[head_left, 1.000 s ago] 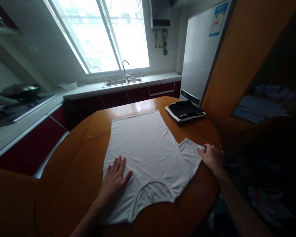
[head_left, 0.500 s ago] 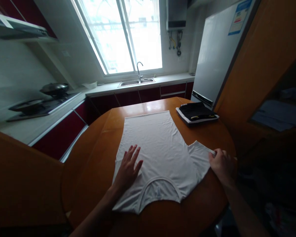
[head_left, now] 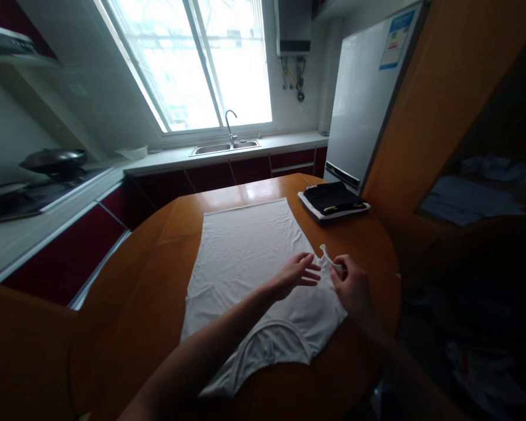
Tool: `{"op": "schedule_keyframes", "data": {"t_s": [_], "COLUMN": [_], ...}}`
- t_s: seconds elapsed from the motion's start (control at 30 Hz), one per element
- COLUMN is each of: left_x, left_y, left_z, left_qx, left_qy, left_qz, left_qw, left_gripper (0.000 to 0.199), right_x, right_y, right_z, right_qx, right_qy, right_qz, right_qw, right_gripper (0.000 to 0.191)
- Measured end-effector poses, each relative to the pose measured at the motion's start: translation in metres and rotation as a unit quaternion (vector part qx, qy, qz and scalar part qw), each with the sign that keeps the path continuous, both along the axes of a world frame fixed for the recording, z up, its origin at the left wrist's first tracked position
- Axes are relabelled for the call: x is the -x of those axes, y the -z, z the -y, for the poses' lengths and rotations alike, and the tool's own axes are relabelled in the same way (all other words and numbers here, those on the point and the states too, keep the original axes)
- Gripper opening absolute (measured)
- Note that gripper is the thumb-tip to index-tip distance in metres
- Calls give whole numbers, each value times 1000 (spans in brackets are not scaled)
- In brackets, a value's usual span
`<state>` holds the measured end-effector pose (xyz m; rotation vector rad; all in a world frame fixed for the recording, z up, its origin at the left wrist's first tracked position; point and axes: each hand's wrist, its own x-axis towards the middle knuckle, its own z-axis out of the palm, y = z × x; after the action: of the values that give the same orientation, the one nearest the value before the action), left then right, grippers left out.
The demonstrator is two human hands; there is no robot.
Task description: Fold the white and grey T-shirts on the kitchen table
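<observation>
A white T-shirt point(head_left: 241, 251) lies spread on the round wooden table, its neckline toward me and its hem toward the window. My right hand point(head_left: 353, 286) pinches the edge of the sleeve on the right and holds it lifted, bent inward toward the shirt's body. Close beside it, my left hand point(head_left: 297, 273) hovers over the shirt near the base of that sleeve, fingers apart with nothing in them. My left forearm crosses over the shirt and hides part of its left side and the other sleeve.
A stack of folded clothes point(head_left: 333, 200), black on top with white below, sits at the table's point(head_left: 135, 263) back right. Beyond are a counter with a sink point(head_left: 223, 148), a fridge point(head_left: 355, 99) at the right and a stove with a pan point(head_left: 55, 161) at the left.
My right hand has brought the sleeve edge up and inward, to the left. My left hand has left the shirt's left side and moved right, beside that sleeve. The view has shifted slightly right.
</observation>
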<state>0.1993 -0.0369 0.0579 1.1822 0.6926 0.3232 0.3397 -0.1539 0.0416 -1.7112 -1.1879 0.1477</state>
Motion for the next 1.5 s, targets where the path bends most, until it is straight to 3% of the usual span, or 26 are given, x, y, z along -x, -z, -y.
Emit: {"op": "schedule_keyframes", "data": {"t_s": [0.07,0.13,0.23,0.33,0.5,0.67,0.9,1.03,1.2,1.4,1.5], "left_x": [-2,1,5,6,12,25,26,24,29,30,29], "left_y": [3,9,20,27,25,33,41,37,32,35,36], "left_z": [1,2,1,-1,-6,-12,-14,-13,-9,-4,1], "left_qx": [26,15,-82,-198,-277,-263,-285,-393,-560,-618,-651], "left_qy": [-8,-31,-54,-28,-14,-3,-6,-1,14,-6,28], "left_qz": [2,-17,-45,-68,-88,-80,-38,-90,-199,-244,-206], "left_qw": [1000,999,994,977,957,962,958,915,804,747,730], "left_gripper": [50,53,70,58,52,53,50,48,43,45,49], "right_x": [14,14,-8,-37,-56,-54,-59,-62,-62,-59,-58], "right_y": [-9,-10,2,23,41,43,54,57,55,53,54], "right_z": [2,2,-6,-21,-54,-80,-88,-90,-88,-84,-84], "right_qx": [12,17,-6,-4,43,79,67,59,45,49,52], "right_qy": [-111,-162,-72,-25,-122,-205,-183,-179,-180,-211,-203], "right_qz": [-30,-71,-95,-62,24,97,83,67,68,76,81], "right_qw": [993,984,993,998,991,971,977,980,980,973,974], "right_gripper": [17,20,22,23,25,19,14,22,18,20,14]}}
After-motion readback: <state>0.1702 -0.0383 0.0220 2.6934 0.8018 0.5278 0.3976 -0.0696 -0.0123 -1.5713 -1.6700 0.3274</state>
